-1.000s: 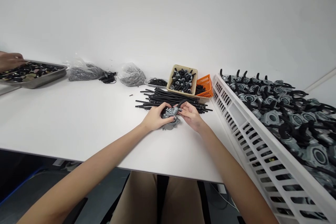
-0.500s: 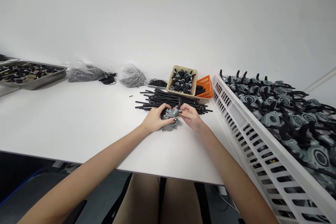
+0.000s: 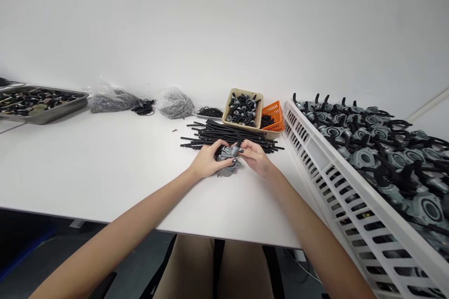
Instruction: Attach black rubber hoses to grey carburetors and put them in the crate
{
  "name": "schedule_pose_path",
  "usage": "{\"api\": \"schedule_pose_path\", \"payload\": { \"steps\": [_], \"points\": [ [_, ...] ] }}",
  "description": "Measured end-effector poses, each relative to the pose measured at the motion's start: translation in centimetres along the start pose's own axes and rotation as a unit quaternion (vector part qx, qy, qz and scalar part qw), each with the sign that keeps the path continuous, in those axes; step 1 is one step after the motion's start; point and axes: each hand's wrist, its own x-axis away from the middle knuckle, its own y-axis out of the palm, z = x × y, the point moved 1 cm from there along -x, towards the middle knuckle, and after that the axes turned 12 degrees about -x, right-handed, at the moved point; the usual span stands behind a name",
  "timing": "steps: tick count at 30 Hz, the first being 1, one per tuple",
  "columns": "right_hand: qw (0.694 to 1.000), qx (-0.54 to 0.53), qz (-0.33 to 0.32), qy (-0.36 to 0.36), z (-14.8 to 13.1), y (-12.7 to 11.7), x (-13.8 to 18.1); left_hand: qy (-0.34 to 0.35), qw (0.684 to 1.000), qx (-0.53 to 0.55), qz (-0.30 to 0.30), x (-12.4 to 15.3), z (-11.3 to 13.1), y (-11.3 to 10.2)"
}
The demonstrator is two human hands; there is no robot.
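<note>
My left hand (image 3: 207, 159) is wrapped round a small grey metal carburetor-like part (image 3: 228, 159) that rests on the white table (image 3: 105, 159). My right hand (image 3: 256, 156) pinches a short black rubber hose (image 3: 239, 142) that stands up from the top of that part. Both hands meet over the part in the middle of the table. Just behind them lies a pile of black hoses (image 3: 224, 134).
A beige tub of black-and-grey fittings (image 3: 242, 107) and an orange basket (image 3: 274, 115) stand behind the hoses. A white slotted crate (image 3: 336, 182) full of grey parts with hoses fills the right. Plastic bags (image 3: 175, 103) and a metal tray (image 3: 38, 102) sit at the far left.
The black hose has swung from a bent, sideways pose to upright on the part. Another person's hand at the metal tray has gone from view. My hands stay in place.
</note>
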Motion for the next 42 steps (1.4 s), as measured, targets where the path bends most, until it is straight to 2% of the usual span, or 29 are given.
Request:
{"api": "schedule_pose_path", "payload": {
  "steps": [9,12,18,26,30,34,40,42],
  "points": [
    [0.997,0.065,0.009,-0.043,0.9,0.9,-0.5,0.007,1.000,0.006,-0.001,0.1,0.1,0.0],
    [0.999,0.044,-0.011,-0.024,0.7,0.5,-0.3,0.005,1.000,0.006,-0.005,0.1,0.1,0.0],
    [1.000,0.009,-0.005,-0.018,0.1,0.2,-0.1,-0.007,1.000,0.005,-0.005,0.0,0.0,0.0],
    [0.994,0.096,-0.004,-0.044,0.7,1.3,-0.4,0.000,1.000,0.002,-0.002,0.0,0.0,0.0],
    [0.999,0.036,-0.017,-0.017,0.5,0.3,-0.3,-0.002,1.000,0.006,-0.005,0.0,0.0,0.0],
    [1.000,-0.001,0.002,-0.018,0.1,-0.2,0.0,-0.007,1.000,0.007,-0.004,0.0,0.0,0.0],
    [0.996,0.079,-0.036,-0.023,0.3,0.8,-0.2,0.004,1.000,0.002,0.001,0.1,0.0,0.0],
    [0.993,0.103,-0.028,-0.039,0.6,1.0,-0.4,0.007,1.000,0.001,-0.001,0.1,0.1,-0.1]
  ]
}}
